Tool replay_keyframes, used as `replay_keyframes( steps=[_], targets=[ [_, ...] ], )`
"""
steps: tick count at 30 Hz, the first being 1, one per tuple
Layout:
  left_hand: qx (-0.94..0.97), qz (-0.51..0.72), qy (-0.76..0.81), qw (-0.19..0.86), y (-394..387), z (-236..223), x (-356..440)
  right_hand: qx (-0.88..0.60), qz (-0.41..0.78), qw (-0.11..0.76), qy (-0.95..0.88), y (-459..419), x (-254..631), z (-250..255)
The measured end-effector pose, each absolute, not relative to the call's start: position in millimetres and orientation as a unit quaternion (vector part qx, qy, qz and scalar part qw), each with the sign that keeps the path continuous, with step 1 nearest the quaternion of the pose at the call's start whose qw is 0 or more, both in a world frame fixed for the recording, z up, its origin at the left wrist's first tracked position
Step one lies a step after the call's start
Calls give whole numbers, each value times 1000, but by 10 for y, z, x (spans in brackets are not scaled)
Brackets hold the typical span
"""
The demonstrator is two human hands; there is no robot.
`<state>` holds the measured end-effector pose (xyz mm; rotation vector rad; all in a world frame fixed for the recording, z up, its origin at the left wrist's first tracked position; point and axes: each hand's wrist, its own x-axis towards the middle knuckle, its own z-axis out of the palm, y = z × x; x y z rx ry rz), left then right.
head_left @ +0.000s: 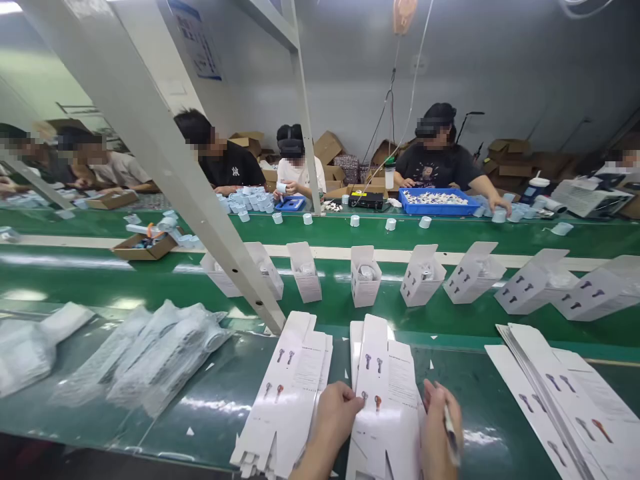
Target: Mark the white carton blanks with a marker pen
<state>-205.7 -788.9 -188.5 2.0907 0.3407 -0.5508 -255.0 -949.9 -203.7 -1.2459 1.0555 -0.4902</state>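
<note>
My left hand (336, 415) rests with curled fingers on the left edge of a stack of flat white carton blanks (386, 393) printed with small product pictures. My right hand (438, 427) touches the right edge of the same stack and grips a pen (451, 433) between its fingers. A second stack of flat blanks (290, 393) lies just left of my left hand. A third, fanned stack (565, 393) lies to the right.
Opened white boxes (364, 275) stand in a row on the green conveyor belt (100, 280). Clear plastic bags (150, 353) lie at my left. A slanted white frame post (200, 200) crosses the view. Several people work opposite, near a blue tray (437, 202) and small white cups.
</note>
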Motion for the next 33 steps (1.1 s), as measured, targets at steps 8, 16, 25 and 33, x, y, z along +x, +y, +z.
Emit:
replay_keyframes(
  steps=[8,16,25,33],
  targets=[
    [839,-235,120,476,-8142,-1657,-2211,-659,-179,598,420,-9612,-2524,-1984],
    [557,-377,112,732,-7956,-1583,-1986,-600,-201,639,436,-9681,-2544,-1876],
    [666,-341,198,633,-7266,-1543,-1927,-747,-217,566,274,-9802,-2384,-2122],
    [771,-294,207,526,-7719,-1859,-1790,-717,-223,599,279,-9570,-2297,-2298]
  ],
)
